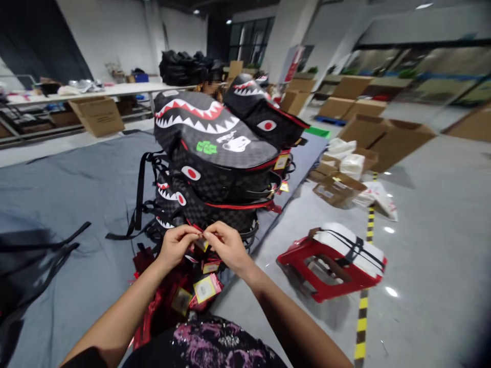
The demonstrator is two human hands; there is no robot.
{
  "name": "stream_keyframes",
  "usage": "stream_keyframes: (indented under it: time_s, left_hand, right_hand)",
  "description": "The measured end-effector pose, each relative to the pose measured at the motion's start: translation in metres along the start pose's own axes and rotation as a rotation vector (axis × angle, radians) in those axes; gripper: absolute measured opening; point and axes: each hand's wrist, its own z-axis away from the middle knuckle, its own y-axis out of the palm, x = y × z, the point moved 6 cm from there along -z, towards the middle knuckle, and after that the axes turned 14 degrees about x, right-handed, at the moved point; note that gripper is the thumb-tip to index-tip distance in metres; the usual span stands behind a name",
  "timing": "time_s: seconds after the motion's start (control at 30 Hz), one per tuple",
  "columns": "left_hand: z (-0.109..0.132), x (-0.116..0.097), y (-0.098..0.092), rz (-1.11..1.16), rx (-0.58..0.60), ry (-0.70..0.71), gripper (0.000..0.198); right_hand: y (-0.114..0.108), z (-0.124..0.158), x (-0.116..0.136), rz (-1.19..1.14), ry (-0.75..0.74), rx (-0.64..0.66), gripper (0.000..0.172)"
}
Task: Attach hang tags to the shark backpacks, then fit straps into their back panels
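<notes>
The small tag [202, 240] is mostly hidden between the fingers [192, 232]; both forearms run off the bottom edge.

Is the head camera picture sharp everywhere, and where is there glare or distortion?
Head view: both hands, left and right, and the stacked black shark-print backpacks look sharp; small ceiling-light glare spots the glossy grey floor; the edges bend and smear.

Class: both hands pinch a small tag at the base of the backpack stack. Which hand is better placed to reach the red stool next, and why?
Probably the right hand: the red stool lies tipped on the floor on its side, nothing between. The left hand would have to cross over the tag.
</notes>
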Motion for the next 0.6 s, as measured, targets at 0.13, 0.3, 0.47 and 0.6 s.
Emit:
stream_keyframes:
  time_s: [0.13, 0.3, 0.47, 0.6]
  left_hand:
    - [0.0029, -0.0048, -0.0007, -0.271, 0.034, 0.099, 0.017]
    - [0.0058, -0.0027, 0.0008, -0.385, 0.072, 0.106, 0.019]
    - [0.0073, -0.0026, 0.0036, -0.445, 0.110, 0.081, 0.021]
    - [0.0075, -0.0065, 0.0062, -0.587, 0.152, 0.110, 0.022]
  right_hand:
    - [0.0023, 0.0005, 0.0088, 0.186, -0.068, 0.012, 0.014]
    - [0.0052, -0.0005, 0.0098, 0.248, -0.097, 0.012, 0.015]
    - [0.0073, -0.0011, 0.0107, 0.362, -0.120, 0.057, 0.019]
    - [0.0106, -0.0011, 0.0092, 0.510, -0.122, 0.105, 0.021]
